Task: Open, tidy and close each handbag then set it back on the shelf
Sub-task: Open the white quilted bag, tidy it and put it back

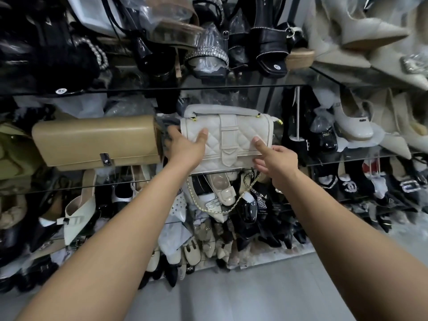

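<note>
Cream quilted handbag (pixel 225 140): padded diamond stitching, buckled strap down the fastened flap, handle in foam wrap. It stands upright at centre frame, at the front edge of the glass shelf (pixel 92 187). Left hand (pixel 185 147) clasps its left end, thumb on the front. Right hand (pixel 278 158) pinches the lower right corner. The two-sided hold likely steadies it for square seating. Gold chain (pixel 208 208) dangles below. Smooth tan box clutch (pixel 97 140) with a metal clasp sits just left.

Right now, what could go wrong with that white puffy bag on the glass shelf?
The gold chain hangs below the white quilted handbag among the cream and black shoes and could snag there. The handbag sits at the front edge of the glass shelf, so it might slip when the left hand and right hand let go.
</note>
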